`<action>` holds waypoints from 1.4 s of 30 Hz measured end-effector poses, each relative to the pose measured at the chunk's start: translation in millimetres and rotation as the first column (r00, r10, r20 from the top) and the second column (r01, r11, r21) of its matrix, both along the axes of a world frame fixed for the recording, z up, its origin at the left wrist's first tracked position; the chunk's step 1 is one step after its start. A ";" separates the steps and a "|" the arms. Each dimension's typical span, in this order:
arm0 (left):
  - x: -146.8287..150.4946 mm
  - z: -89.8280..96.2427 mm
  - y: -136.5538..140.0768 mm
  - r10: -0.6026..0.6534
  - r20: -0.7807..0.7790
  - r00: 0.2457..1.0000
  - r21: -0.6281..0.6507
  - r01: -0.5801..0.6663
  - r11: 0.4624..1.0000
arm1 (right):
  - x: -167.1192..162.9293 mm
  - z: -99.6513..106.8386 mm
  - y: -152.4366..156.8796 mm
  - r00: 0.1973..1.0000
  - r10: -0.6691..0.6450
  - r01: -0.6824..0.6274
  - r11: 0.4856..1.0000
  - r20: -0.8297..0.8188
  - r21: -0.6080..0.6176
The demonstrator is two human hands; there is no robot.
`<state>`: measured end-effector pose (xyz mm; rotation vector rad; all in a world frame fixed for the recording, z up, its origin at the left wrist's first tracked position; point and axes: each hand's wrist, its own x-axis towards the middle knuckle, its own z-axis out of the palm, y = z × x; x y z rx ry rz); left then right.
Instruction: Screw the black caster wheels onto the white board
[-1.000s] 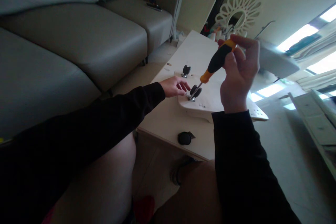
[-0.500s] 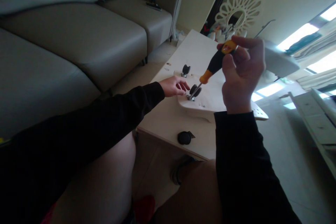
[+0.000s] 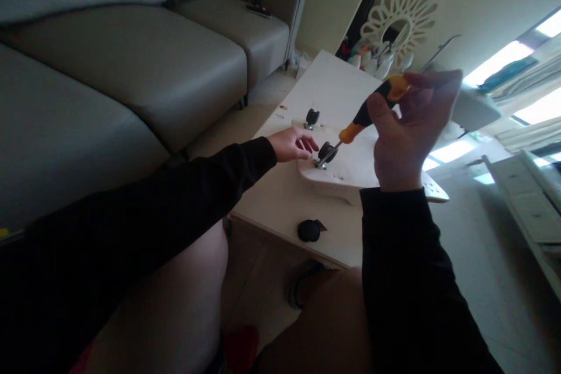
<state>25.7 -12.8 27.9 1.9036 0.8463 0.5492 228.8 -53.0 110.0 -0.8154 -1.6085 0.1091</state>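
My right hand [image 3: 407,128] grips a yellow and black screwdriver [image 3: 363,114] by its handle, thumb on the near side. Its metal shaft slants down left to the mounting plate of a black caster [image 3: 326,152]. That caster stands on a white panel [image 3: 355,158] with rounded corners. Just left of the caster rests my left hand [image 3: 293,144], its fingers loosely bent and apart, with nothing visible in them. Farther back on the panel is a second caster [image 3: 312,117]. A loose black caster [image 3: 309,230] lies near the table's front edge.
The panel lies on a white table [image 3: 263,198]. A grey sofa [image 3: 184,64] runs along the left, with a dark object [image 3: 258,10] on its seat. A white drawer unit [image 3: 521,187] stands at right. Behind the table is a mirror with a looped white frame [image 3: 397,20].
My right hand has tilted and turned to the right on the screwdriver handle, which leans lower now. The shaft's tip stays at the caster plate. My left hand has hardly moved.
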 end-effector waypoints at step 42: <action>-0.7 0.5 0.6 -0.024 0.031 0.999 0.016 0.023 1.000 | -5.6 1.6 -6.2 0.999 0.001 0.000 0.999 -0.032 0.033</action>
